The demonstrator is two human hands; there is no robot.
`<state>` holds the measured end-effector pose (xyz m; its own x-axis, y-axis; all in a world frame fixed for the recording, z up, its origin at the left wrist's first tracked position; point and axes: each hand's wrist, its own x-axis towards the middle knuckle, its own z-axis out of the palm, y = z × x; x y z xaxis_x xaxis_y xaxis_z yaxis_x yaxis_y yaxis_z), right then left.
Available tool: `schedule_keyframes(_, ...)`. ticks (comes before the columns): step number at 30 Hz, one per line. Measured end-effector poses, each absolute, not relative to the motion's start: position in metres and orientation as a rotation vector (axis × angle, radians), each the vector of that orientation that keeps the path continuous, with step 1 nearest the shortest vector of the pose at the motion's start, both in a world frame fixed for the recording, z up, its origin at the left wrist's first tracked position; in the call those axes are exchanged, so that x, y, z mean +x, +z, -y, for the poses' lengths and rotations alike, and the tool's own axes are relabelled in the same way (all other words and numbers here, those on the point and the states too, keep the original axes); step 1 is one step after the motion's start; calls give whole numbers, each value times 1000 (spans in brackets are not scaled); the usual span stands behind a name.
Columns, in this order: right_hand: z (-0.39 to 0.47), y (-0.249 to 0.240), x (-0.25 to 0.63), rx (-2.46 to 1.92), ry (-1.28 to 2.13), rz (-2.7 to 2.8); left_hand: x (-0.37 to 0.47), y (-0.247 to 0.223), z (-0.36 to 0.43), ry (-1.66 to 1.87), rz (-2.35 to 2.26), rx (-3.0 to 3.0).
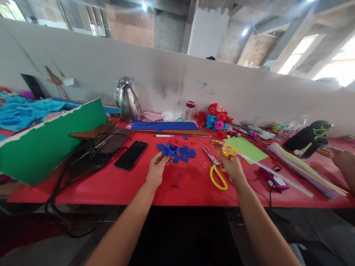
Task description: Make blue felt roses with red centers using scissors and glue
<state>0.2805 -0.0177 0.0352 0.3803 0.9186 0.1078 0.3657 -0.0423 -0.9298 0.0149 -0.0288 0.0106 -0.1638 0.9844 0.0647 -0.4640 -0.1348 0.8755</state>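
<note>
My left hand [158, 164] is closed, its fingertips pinching a partly formed blue flower [169, 149] above the red table covering. Several loose blue petals [187, 152] lie just right of it. In my right hand [232, 168] is a yellow glue gun [229, 150], its nozzle pointing left and toward the wall. A long translucent glue stick [277, 175] trails from its back to the right. Scissors [217, 177] with yellow handles rest on the table beside my right hand, blades pointing away from me. The fingers under the flower are partly hidden.
A black phone [131, 155] and a green box panel [52, 142] are on the left. Behind stand a steel jug [129, 101] and a bunch of colored flowers [219, 118]. Right are green paper [245, 149], a purple device [274, 180] with a cable, and another person's hand [344, 164].
</note>
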Motion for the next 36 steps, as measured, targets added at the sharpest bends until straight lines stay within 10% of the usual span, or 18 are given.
schedule_keyframes(15,15,55,309,-1906,258,1286,25,20,35,1607,-914,950)
schedule_keyframes(24,70,17,151,-1059,1177,1298,55,36,58,1408,-946,437)
schedule_keyframes(36,76,22,153,-971,1227,1089,65,47,75,1325,-853,530)
